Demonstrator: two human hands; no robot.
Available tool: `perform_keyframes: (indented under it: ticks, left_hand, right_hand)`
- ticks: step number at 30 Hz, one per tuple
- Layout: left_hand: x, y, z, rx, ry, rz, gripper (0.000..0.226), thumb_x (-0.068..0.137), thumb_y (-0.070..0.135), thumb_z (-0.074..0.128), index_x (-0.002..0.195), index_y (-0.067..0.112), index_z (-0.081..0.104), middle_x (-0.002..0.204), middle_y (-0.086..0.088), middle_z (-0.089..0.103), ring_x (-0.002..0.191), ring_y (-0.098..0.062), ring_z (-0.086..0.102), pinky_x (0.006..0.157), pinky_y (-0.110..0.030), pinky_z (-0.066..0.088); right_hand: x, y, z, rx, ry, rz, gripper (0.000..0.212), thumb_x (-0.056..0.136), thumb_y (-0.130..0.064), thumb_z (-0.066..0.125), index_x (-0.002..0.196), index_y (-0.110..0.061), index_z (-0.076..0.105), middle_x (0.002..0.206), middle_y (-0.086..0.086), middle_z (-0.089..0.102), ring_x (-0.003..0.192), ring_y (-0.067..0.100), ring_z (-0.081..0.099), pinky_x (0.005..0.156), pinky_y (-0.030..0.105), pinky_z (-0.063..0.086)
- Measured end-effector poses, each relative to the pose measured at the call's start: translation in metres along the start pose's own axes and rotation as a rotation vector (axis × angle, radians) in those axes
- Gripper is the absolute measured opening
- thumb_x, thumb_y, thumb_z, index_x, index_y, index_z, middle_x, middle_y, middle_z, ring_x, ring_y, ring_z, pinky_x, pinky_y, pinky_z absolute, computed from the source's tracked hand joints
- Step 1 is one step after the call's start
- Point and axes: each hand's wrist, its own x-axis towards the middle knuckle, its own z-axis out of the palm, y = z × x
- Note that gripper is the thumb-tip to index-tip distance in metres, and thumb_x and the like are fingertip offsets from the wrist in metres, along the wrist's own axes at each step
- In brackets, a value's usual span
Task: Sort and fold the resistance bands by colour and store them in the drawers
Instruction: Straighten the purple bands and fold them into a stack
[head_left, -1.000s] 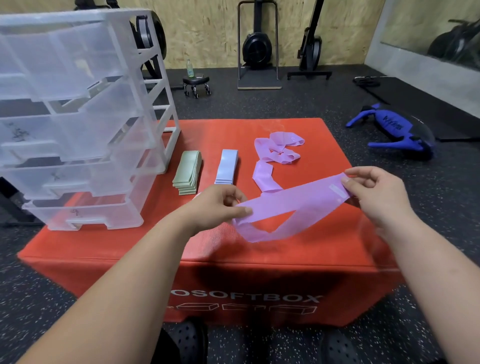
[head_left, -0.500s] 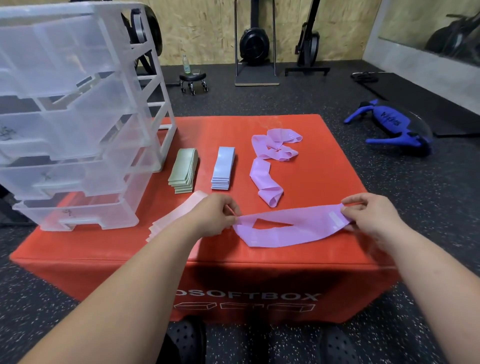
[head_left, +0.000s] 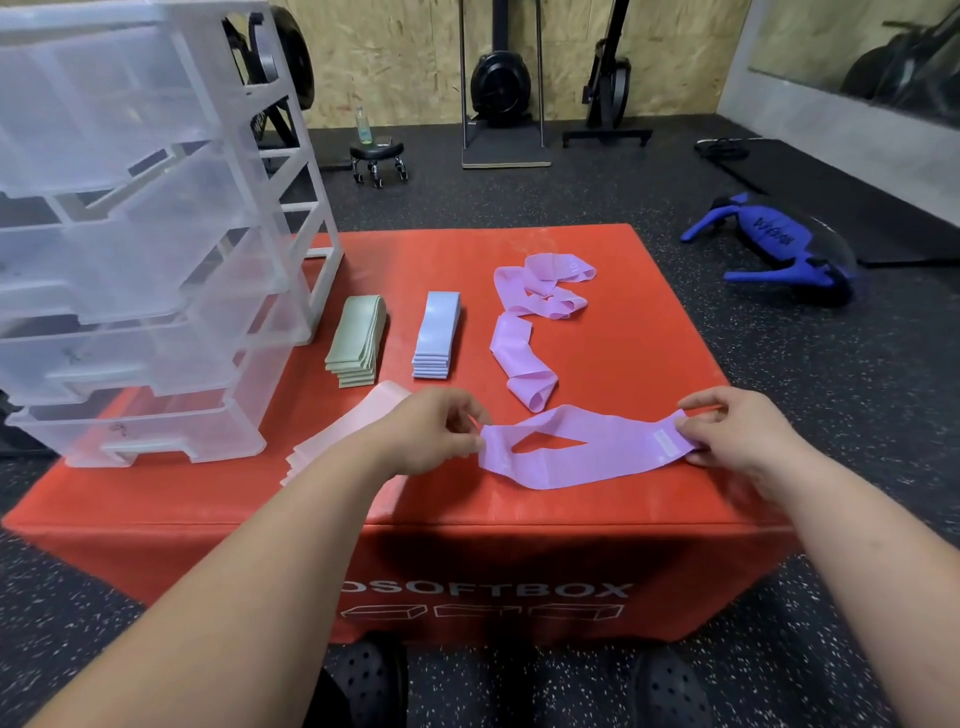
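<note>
A purple band (head_left: 582, 449) lies stretched flat across the near edge of the red tabletop (head_left: 623, 353), its loop slightly open near the left end. The left hand (head_left: 431, 431) has its fingers pinched together on the band's left end, and the right hand (head_left: 737, 428) has its fingers clamped on the right end, beside a pale label. At 12 o'clock from the band, more loose purple bands (head_left: 535, 317) trail away in a crumpled line. At 11 o'clock sit a folded blue stack (head_left: 438, 335) and a folded green stack (head_left: 358, 340), side by side but apart. A pink stack (head_left: 343, 434) lies partly hidden under the left forearm. At 10 o'clock stands a clear plastic drawer unit (head_left: 145, 234), its drawers pulled partway out; through the walls no bands show inside.
</note>
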Motion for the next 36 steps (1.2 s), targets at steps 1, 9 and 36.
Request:
perform_keyframes:
  ticks: [1,9,36]
  left_hand:
    - [0.0,0.001,0.001,0.021,0.02,-0.014,0.016,0.09,0.008,0.075,0.099,0.022,0.075,0.076,-0.001,0.073,0.065,-0.012,0.063,0.066,-0.033,0.052]
    - [-0.006,0.011,-0.006,-0.215,0.18,-0.12,0.013,0.098,0.015,0.069,0.089,0.005,0.071,0.076,-0.004,0.07,0.069,-0.013,0.062,0.073,-0.031,0.055]
    - [0.0,-0.001,0.019,0.371,0.251,-0.135,0.012,0.095,0.033,0.07,0.103,0.026,0.063,0.078,0.006,0.073,0.081,-0.019,0.069,0.075,-0.037,0.058]
  right_hand:
    - [-0.001,-0.001,-0.001,-0.003,-0.008,0.003,0.018,0.092,-0.001,0.073,0.107,-0.012,0.071,0.083,0.014,0.07,0.074,0.023,0.07,0.059,0.03,0.064]
    - [-0.006,-0.01,-0.017,0.025,-0.042,0.029,0.015,0.095,0.001,0.07,0.107,-0.008,0.072,0.081,0.012,0.06,0.075,0.022,0.063,0.058,0.031,0.065]
    - [-0.013,-0.006,-0.02,-0.677,-0.059,-0.157,0.035,0.073,-0.014,0.087,0.101,-0.028,0.073,0.078,-0.01,0.073,0.078,0.007,0.066,0.069,0.027,0.044]
